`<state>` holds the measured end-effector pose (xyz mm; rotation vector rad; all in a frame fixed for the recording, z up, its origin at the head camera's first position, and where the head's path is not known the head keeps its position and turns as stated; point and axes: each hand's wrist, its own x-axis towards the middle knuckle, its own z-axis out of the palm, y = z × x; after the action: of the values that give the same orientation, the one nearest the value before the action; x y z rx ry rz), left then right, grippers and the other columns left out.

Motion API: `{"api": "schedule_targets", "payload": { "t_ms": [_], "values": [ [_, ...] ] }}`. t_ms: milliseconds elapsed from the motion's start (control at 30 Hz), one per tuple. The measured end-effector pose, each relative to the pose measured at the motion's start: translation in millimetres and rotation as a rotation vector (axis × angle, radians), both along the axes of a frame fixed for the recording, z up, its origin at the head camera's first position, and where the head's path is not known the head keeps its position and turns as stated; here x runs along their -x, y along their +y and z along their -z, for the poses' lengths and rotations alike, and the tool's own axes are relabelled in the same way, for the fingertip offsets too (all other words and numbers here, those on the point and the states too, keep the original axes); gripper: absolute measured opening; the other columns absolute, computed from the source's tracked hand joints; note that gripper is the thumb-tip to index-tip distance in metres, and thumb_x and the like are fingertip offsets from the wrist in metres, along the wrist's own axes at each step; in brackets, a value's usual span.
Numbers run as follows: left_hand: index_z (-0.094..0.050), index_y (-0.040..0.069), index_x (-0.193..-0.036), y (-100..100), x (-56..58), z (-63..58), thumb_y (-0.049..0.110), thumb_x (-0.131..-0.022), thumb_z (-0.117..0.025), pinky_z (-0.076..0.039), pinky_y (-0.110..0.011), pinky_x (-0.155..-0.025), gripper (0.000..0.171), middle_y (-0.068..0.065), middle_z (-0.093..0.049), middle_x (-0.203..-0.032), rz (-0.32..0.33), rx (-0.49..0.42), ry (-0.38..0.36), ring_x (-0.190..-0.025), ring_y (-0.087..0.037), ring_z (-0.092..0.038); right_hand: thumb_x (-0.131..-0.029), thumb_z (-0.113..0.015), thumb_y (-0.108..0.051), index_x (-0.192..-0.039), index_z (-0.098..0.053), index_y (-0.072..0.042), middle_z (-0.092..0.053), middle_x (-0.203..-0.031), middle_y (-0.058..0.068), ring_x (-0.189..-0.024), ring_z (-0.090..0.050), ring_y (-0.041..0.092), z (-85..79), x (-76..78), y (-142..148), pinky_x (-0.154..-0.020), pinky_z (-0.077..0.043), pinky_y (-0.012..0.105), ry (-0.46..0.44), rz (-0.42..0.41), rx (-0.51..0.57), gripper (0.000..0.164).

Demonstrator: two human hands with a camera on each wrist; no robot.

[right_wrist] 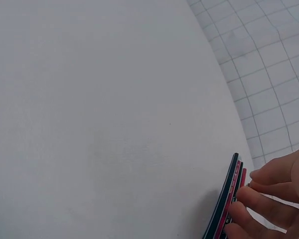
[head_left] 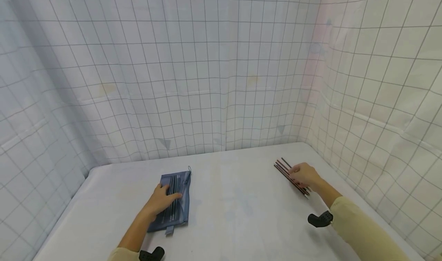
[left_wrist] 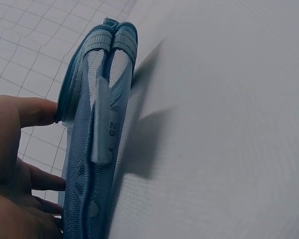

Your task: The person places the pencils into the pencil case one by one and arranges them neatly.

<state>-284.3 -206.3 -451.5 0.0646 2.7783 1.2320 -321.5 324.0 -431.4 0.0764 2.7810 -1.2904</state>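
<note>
A blue mesh zipper pouch [head_left: 185,203] lies on the left of the table, with several long dark pencils [head_left: 175,182] showing at its surface. My left hand [head_left: 163,201] rests on it with fingers spread; in the left wrist view its fingertips touch the side of the pouch [left_wrist: 97,129]. Far to the right, several dark and red pencils [head_left: 284,171] lie side by side at a slant. Above them my right hand [head_left: 304,174] has its fingers curled, and thumb and forefinger appear to pinch a dark pencil [head_left: 286,162]. Its other fingers touch the pencils [right_wrist: 229,194].
A white cloth covers the table [head_left: 228,199]. White gridded curtains [head_left: 207,80] hang behind it and along both sides, close to the right edge. Each wrist carries a black strap-on device [head_left: 321,219].
</note>
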Motion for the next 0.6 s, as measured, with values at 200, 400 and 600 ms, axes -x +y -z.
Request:
{"api": "schedule_targets", "payload": {
  "t_ms": [200, 400, 600],
  "values": [
    [-0.027, -0.021, -0.15, 1, -1.0, -0.2, 0.037, -0.1, -0.065, -0.022, -0.076, -0.11, 0.086, -0.048, -0.005, -0.156, -0.002, 0.005, 0.001, -0.142, -0.067, -0.01, -0.092, -0.069, -0.008, -0.118, -0.072, 0.007, -0.072, -0.11, 0.02, -0.089, -0.068, 0.028, 7.3, 2.7, -2, -0.068, -0.059, 0.038, 0.071, -0.007, -0.195, 0.03],
    [-0.027, -0.022, -0.149, 1, -1.0, -0.3, 0.037, -0.1, -0.065, -0.023, -0.076, -0.11, 0.086, -0.048, -0.006, -0.156, -0.004, 0.011, 0.002, -0.142, -0.067, -0.011, -0.087, -0.074, -0.005, -0.113, -0.074, 0.005, -0.073, -0.104, 0.017, -0.092, -0.068, 0.034, 11.5, 4.6, -8, -0.073, -0.057, 0.048, 0.114, -0.016, -0.361, 0.028],
    [-0.029, -0.023, -0.148, 2, -1.2, 0.0, 0.037, -0.1, -0.065, -0.024, -0.075, -0.11, 0.085, -0.049, -0.007, -0.156, -0.013, 0.015, 0.005, -0.143, -0.066, -0.012, -0.088, -0.067, -0.003, -0.113, -0.075, 0.003, -0.072, -0.105, 0.018, -0.09, -0.069, 0.034, 19.3, 5.9, -15, -0.068, -0.057, 0.046, 0.151, -0.013, -0.468, 0.026]
  ]
}}
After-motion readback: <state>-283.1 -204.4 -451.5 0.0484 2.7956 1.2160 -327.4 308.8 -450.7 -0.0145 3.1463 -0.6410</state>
